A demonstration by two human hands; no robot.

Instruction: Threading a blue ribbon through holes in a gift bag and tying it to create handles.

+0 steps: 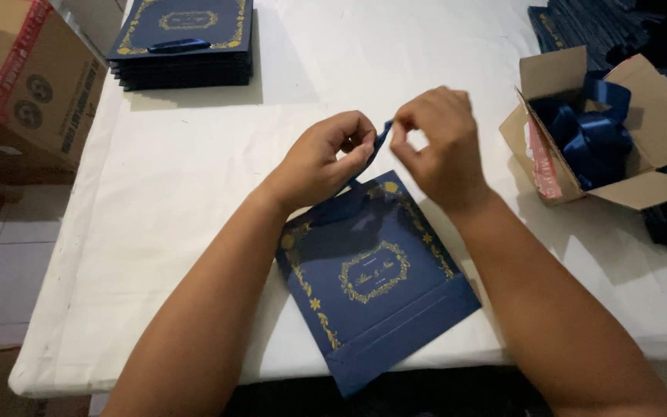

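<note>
1. Centre of the frame: a flat navy-blue paper gift bag with gold floral border print [376,282] lies on the white cloth-covered table [194,193]. It's turned a bit, so its bottom fold points toward the lower right, and the lower corner hangs slightly past the table's near edge.

2. The left hand [322,158] sits just above the bag's top edge, fingers curled in tight, thumb and forefinger pinched on a narrow dark-blue satin ribbon [380,143] that runs up from the bag's top.

3. The right hand [438,143] is right next to it, a bit right of centre, also closed down with its fingertips pinching the same ribbon from the other side. The two hands are nearly touching, with the ribbon strip showing between them.

4. More of the ribbon lies loosely across the bag's upper part, below the left hand. Can't tell exactly how it's threaded through the bag.

5. Right side of the frame: an open brown cardboard box [658,116], flaps out, stuffed with loose coils of the same kind of blue ribbon.

6. Top of the frame, left of centre: a neat stack of matching navy bags with gold print [183,46], a ribbon handle lying on the top one.

7. Upper left corner: a larger brown cardboard carton with red tape [25,85], standing off the table's edge.

8. Upper right corner: more dark blue stuff piled up, too dim to make out.
</note>
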